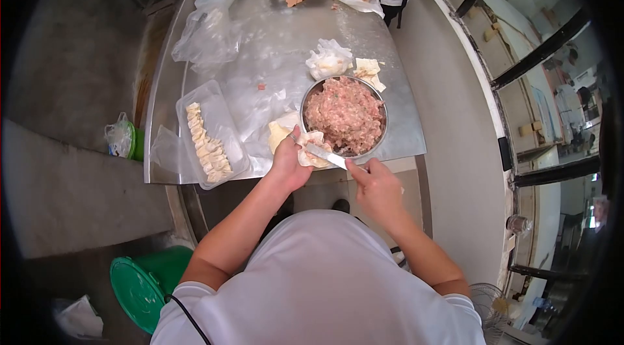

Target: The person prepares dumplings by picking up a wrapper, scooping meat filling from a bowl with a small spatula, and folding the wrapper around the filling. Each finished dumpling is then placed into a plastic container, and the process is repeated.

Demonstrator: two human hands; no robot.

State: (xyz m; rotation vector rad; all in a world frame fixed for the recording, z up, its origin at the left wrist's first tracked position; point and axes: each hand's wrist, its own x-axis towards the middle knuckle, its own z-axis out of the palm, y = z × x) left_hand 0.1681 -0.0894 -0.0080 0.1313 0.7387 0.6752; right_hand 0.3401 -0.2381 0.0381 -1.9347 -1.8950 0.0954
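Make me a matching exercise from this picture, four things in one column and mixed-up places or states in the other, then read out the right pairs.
Things:
1. Tool
2. Bowl
3. Dumplings
4. Wrapper

Places or states:
A. Lined up in a clear tray
B. In the left hand
C. In the right hand
D. Heaped with meat

Right pairs: 1-C, 2-D, 3-A, 4-B.
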